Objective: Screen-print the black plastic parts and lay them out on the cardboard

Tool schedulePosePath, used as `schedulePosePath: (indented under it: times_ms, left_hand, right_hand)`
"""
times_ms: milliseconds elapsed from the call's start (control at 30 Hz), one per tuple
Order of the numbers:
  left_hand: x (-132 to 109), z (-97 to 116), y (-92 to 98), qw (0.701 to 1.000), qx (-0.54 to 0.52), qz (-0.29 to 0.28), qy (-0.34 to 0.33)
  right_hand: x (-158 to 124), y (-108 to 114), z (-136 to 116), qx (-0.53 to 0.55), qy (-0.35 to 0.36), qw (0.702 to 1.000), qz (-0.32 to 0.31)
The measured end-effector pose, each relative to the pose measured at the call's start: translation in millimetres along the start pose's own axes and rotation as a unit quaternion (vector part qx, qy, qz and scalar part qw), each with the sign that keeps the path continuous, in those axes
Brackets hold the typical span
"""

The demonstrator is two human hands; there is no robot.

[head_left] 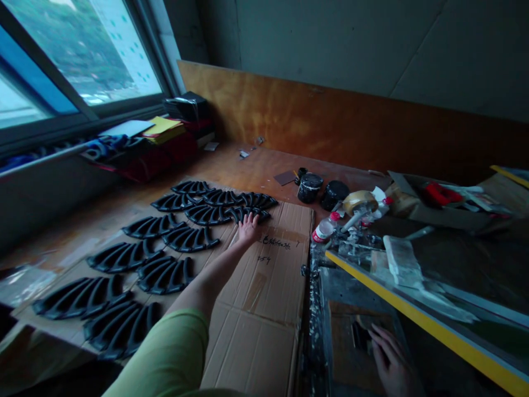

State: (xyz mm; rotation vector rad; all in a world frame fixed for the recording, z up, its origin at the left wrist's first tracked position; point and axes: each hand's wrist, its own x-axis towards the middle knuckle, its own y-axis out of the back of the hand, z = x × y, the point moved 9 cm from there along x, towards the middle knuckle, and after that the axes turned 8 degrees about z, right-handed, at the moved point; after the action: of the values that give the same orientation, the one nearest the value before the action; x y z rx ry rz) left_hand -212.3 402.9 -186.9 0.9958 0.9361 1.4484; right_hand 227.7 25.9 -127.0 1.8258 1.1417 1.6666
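Observation:
My left hand (248, 228) reaches forward, fingers stretched out, touching the near edge of a glossy black fan-shaped ribbed piece (238, 213). More such pieces, like this fan-shaped one (177, 237), lie in rows on flattened cardboard (264, 286). At the lower right, my right hand (392, 358) is in shadow with its fingers extended. Its fingertips are beside a small dark flat object (362, 336) on a brown board (343, 353); the object's kind is unclear. I see no grip around it.
Black-smeared jars (309, 188), a red-capped bottle (325, 228) and a tape roll (359, 203) stand right of the cardboard. A yellow-edged frame (397, 300) slants across the right side, near an open carton (438, 212). Papers (163, 128) lie below the window.

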Motion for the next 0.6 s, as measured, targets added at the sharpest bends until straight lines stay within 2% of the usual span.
schedulePosePath:
  times_ms: [133, 300, 433, 600]
  left_hand:
    - [-41.4, 45.9, 16.1, 0.997, -0.062, -0.002, -0.053]
    - [-103.9, 104.3, 46.2, 0.978, -0.204, -0.023, -0.041]
    - [-157.8, 161.7, 84.8, 0.937, -0.344, -0.011, -0.059]
    - [-214.6, 222.6, 148.0, 0.866, -0.496, 0.064, -0.033]
  right_hand:
    - [-0.1, -1.1, -2.7, 0.022, -0.007, 1.0, 0.009]
    - [1.3, -3.0, -3.5, 0.065, -0.019, 0.998, 0.009]
    - [5.3, -2.8, -2.4, 0.106, -0.007, 0.994, -0.035]
    - [21.3, 1.1, -3.6, 0.141, 0.024, 0.983, -0.118]
